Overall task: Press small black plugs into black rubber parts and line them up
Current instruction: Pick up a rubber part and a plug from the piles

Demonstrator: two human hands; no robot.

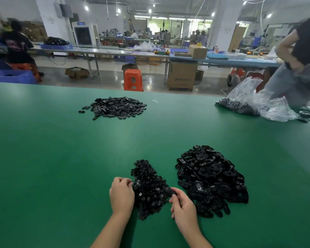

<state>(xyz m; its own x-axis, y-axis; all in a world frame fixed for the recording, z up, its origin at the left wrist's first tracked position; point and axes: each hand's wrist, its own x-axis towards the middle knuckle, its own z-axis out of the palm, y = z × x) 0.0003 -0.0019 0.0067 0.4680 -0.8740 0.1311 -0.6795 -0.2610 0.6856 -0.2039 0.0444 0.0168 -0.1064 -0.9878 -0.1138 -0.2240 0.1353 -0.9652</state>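
On the green table (61, 158), the right hand (182, 205) is pinching one black rubber part (170, 191) between thumb and fingertips, just beside the pile of small black plugs (149, 190). The left hand (121, 195) is curling its fingers at that pile's left edge; whether it is holding a plug is unclear. A bigger heap of rubber parts (211, 179) is lying to the right.

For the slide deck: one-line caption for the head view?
Right hand pinches a rubber part; left hand at the plug pile.
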